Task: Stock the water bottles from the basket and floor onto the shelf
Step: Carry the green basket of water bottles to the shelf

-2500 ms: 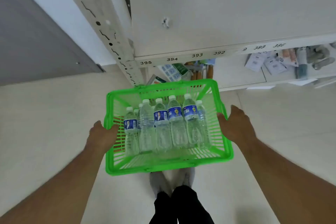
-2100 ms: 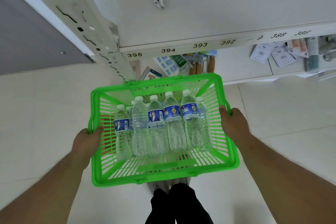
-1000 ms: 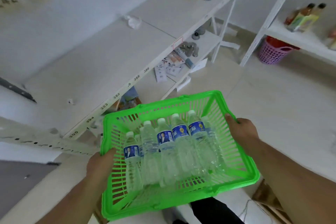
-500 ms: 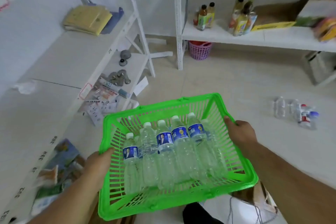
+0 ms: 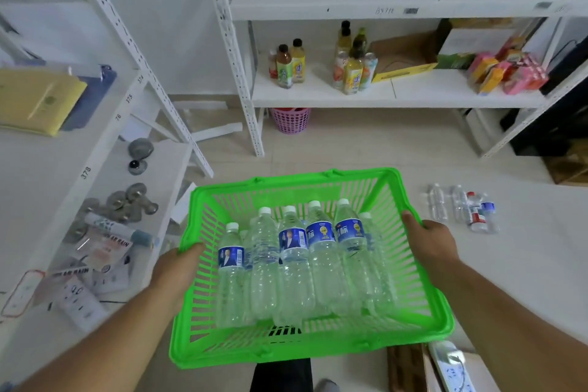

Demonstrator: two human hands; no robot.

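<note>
Green basket (image 5: 410, 289) of water bottles (image 5: 305, 261) gripped between left hand (image 5: 178, 267) and right hand (image 5: 432, 245).

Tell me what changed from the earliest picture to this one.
The person turned away from the numbered shelf, carrying the green basket round to face the shelf of drink bottles; loose bottles on the floor came into view. Unchanged: the left hand and right hand grip the basket's sides, and the water bottles lie inside.

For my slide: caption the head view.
Both hands carry a green basket of water bottles toward shelves.
</note>
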